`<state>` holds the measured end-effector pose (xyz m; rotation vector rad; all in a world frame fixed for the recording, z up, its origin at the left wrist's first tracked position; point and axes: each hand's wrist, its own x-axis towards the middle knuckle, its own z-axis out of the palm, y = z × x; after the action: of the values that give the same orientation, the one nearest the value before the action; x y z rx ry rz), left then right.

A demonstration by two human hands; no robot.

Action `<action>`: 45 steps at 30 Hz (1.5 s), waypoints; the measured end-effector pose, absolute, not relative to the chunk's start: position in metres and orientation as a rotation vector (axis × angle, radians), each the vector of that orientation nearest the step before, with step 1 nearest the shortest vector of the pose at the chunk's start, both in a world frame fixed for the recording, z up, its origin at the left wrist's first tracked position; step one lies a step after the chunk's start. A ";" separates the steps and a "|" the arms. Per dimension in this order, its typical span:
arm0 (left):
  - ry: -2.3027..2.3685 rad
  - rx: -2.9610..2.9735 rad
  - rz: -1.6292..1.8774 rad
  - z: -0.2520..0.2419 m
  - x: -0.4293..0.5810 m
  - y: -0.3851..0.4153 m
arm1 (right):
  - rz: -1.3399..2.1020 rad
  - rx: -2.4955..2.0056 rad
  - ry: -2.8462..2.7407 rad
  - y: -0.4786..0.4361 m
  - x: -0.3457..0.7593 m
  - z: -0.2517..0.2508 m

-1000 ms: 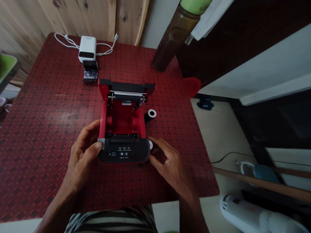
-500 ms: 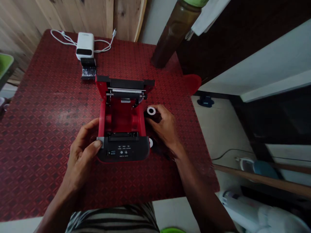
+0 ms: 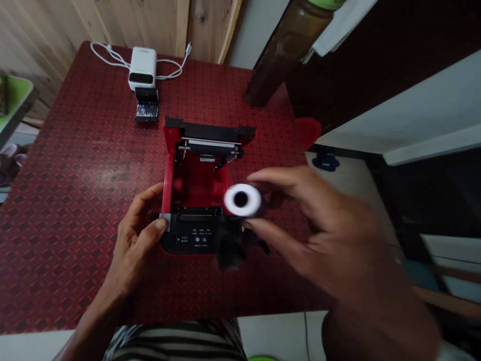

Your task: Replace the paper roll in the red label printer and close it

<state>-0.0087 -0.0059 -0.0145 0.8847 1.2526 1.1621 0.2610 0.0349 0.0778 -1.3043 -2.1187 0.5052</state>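
A small red and black printer (image 3: 195,231) stands on the table with its lid (image 3: 210,133) tipped up and back. The red compartment (image 3: 197,180) inside holds no roll. My left hand (image 3: 137,235) is closed on the printer's left side, thumb pressing a grey tab at the front corner. Between thumb and fingers, my right hand (image 3: 319,225) grips a roll (image 3: 253,194) with a white ring-shaped end and a dark centre hole. It hangs over the printer's right edge, near the camera. A dark, blurred strip (image 3: 230,245) dangles below it, covering the front panel's right part.
On the red patterned table (image 3: 93,220), a white device (image 3: 143,67) with a cable lies at the back left, a short black strip (image 3: 146,105) before it. A tall dark bottle (image 3: 274,60) with a green cap stands at the back right. A red stool (image 3: 308,131) shows beyond the right edge.
My right hand has lifted the roll from beside the printer, up toward the camera and over the printer's right edge. My left hand keeps its hold. The view has shifted slightly.
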 end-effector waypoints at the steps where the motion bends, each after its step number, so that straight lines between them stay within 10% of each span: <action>1: 1.260 0.883 1.161 -0.014 -0.008 -0.006 | 0.441 -1.273 -2.207 0.038 0.251 0.075; 21: 1.231 0.924 1.173 -0.013 -0.009 -0.003 | 0.343 -1.734 -2.763 0.097 0.163 0.055; 45: 1.418 1.193 1.150 0.001 -0.034 0.031 | 0.889 -1.039 -2.556 0.074 0.221 0.053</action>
<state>-0.0342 0.0307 0.0010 1.1926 1.4177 1.1500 0.2205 0.0739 0.0532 -1.0387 -2.5563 0.8895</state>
